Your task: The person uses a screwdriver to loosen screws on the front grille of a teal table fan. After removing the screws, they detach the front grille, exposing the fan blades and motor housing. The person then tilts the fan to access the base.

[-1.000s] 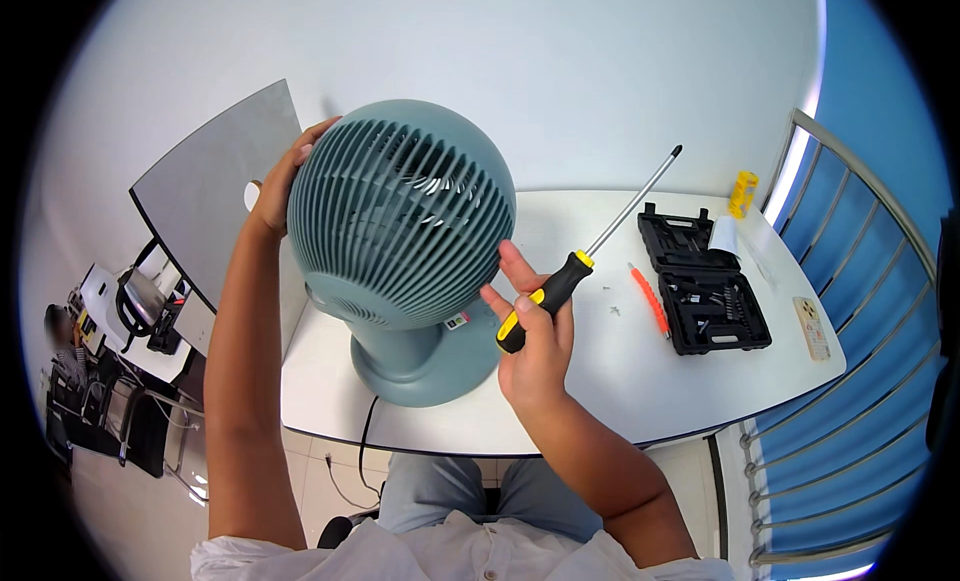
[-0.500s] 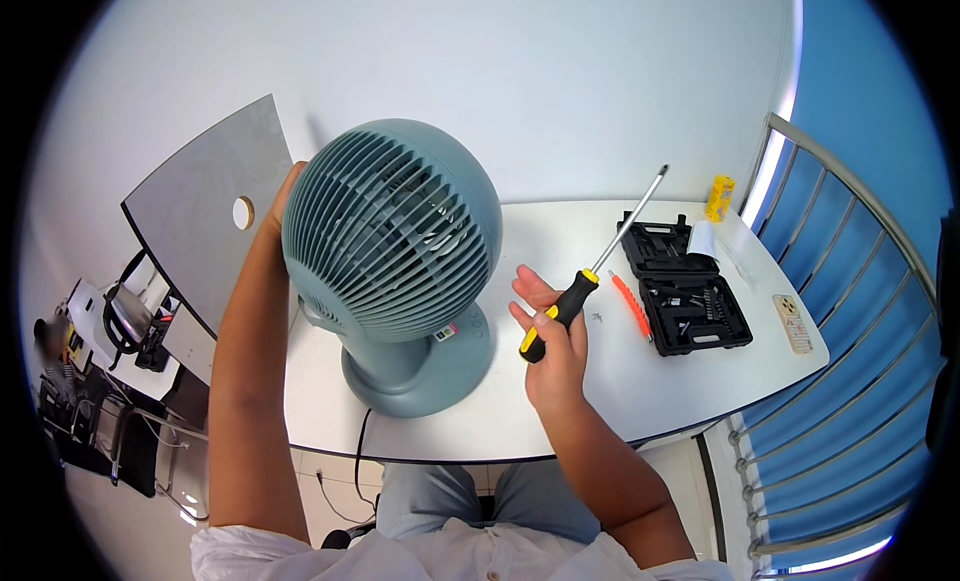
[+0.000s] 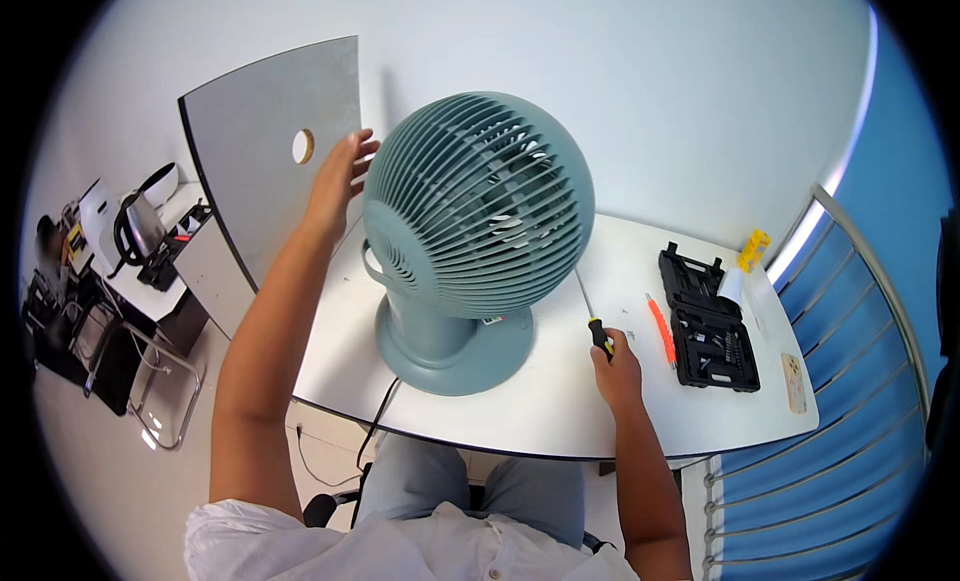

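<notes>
A grey-green fan with a round, slatted head stands upright on the white table. My left hand is raised at the fan head's left side, its fingers spread and holding nothing; whether a fingertip touches the casing I cannot tell. To the right of the fan's base, my right hand is closed round the black-and-yellow handle of a screwdriver. Its long metal shaft points away from me, low over the table, and its tip is hard to make out beside the fan head.
Right of my right hand lie an orange-handled tool and an open black tool case. Small screws are scattered nearby. A yellow object stands behind the case. A grey panel rises at left, a metal railing at right.
My right hand has lowered the screwdriver from upright to near the tabletop. My left hand, partly hidden behind the fan before, now shows with spread fingers. The whole view has shifted.
</notes>
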`<state>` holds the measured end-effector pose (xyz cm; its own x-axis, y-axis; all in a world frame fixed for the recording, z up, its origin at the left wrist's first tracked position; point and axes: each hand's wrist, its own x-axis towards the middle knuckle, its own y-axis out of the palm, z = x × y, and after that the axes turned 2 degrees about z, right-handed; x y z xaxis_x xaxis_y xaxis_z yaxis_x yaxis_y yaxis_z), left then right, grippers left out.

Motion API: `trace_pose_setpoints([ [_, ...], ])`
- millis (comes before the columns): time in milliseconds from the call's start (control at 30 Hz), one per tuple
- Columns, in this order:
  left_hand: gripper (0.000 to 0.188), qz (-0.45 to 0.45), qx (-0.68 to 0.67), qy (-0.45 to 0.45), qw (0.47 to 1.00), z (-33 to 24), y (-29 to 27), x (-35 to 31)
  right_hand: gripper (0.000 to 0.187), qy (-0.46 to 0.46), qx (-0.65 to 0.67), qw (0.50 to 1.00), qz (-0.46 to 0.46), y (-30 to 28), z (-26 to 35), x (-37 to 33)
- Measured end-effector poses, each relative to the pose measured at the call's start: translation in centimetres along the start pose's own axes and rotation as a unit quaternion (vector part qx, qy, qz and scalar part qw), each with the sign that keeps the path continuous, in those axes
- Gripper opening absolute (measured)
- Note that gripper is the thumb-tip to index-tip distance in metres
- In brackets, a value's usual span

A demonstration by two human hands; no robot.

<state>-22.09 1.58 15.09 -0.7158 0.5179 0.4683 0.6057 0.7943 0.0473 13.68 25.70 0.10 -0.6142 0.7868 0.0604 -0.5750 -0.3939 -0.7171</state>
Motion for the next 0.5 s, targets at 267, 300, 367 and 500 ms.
trace_pose_setpoints([
  [267, 0.066, -0.052, 0.062, 0.055, 0.995, 1.6, 3.9, -11.6, 0.045, -0.078, -0.241, 0.967, -0.032, 2.3, 0.0, -1.0],
  [300, 0.066, -0.053, 0.022, 0.021, 0.998, 1.4, 4.9, -11.9, 0.046, -0.085, -0.257, 0.962, -0.035, 2.5, 0.1, -1.2],
  [367, 0.06, -0.094, -0.015, 0.026, 0.995, 1.3, 5.7, -11.6, 0.046, -0.104, -0.268, 0.957, -0.041, 2.6, 0.5, -1.5],
  [500, 0.052, -0.127, -0.081, 0.038, 0.988, 3.1, 5.6, -9.5, 0.052, -0.1, -0.283, 0.954, -0.005, 1.4, 1.7, -1.6],
])
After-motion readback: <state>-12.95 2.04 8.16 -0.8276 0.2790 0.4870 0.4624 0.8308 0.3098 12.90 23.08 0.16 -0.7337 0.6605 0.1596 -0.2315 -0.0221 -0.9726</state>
